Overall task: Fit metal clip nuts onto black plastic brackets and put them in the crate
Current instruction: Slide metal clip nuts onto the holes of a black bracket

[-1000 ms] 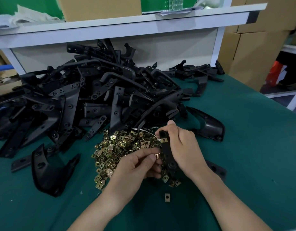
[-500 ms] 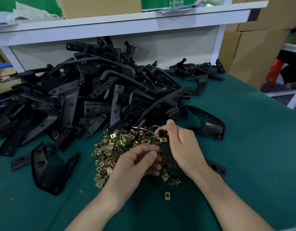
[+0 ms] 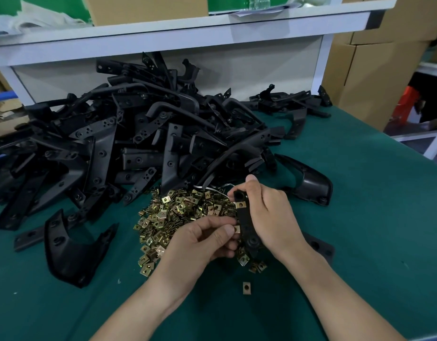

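Working over the green table, in front of the heap of brackets and beside the loose pile of clip nuts, my right grip is clamped on one black bracket by its right edge. I judge it stiff, light plastic, best held by its bare edges, clear of the holes. Its long axis runs away from me, round boss nearest. One fitted clip nut sits near the far end. My left grip pinches a second clip nut at the bracket's left edge: tiny, springy, probably slippery. No crate shows.
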Motion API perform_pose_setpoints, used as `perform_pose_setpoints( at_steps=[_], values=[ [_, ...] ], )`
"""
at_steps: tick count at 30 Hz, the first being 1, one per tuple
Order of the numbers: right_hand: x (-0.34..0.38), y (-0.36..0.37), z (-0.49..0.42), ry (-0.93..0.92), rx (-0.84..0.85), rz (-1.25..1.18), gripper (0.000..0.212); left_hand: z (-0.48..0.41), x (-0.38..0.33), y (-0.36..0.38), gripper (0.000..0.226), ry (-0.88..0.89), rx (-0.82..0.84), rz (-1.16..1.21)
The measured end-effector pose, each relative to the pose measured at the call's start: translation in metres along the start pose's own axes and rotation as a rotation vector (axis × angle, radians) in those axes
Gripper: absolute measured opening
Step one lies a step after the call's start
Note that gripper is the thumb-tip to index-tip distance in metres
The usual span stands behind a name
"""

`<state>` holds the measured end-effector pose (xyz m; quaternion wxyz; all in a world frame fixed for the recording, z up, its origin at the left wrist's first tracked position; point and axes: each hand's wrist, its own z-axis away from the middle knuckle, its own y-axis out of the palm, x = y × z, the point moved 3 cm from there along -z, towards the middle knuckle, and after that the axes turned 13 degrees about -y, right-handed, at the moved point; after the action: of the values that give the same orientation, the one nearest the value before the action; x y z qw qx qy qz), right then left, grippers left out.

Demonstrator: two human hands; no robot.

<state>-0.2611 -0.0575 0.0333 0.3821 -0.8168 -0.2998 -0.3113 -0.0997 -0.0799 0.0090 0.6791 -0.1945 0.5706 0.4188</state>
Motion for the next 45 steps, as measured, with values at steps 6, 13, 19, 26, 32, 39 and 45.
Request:
perform_pose_setpoints(
  at_steps=[6,13,19,26,32,39,45],
  values=[
    [0.0006,0.0001,0.0004,0.0,0.007,-0.009,0.056,0.0002,0.0018,-0.0001,0.024,-0.018,-0.017,-0.019],
    [-0.0012,0.0009,0.0011,-0.012,0.002,-0.022,0.056,0.0013,0.0004,0.0019,0.026,-0.019,-0.011,-0.014],
    [-0.0023,0.0021,0.0015,-0.015,0.003,-0.003,0.055,0.0017,-0.0001,0.0029,0.029,-0.024,-0.029,-0.038],
    [-0.0015,0.0045,0.0025,-0.053,-0.024,0.061,0.058,0.0021,-0.0005,0.004,0.028,-0.041,-0.038,-0.025],
    [-0.0012,0.0072,0.0041,-0.106,-0.047,0.102,0.065,0.0031,-0.0012,0.004,0.023,-0.061,-0.035,-0.026],
    [0.0005,0.0083,0.0049,-0.124,-0.035,0.118,0.067,0.0039,-0.0019,0.0052,0.022,-0.063,-0.039,-0.007],
    [0.0037,0.0091,0.0045,-0.122,-0.037,0.127,0.068,0.0051,0.0007,0.008,0.021,-0.05,-0.082,0.074]
  ],
)
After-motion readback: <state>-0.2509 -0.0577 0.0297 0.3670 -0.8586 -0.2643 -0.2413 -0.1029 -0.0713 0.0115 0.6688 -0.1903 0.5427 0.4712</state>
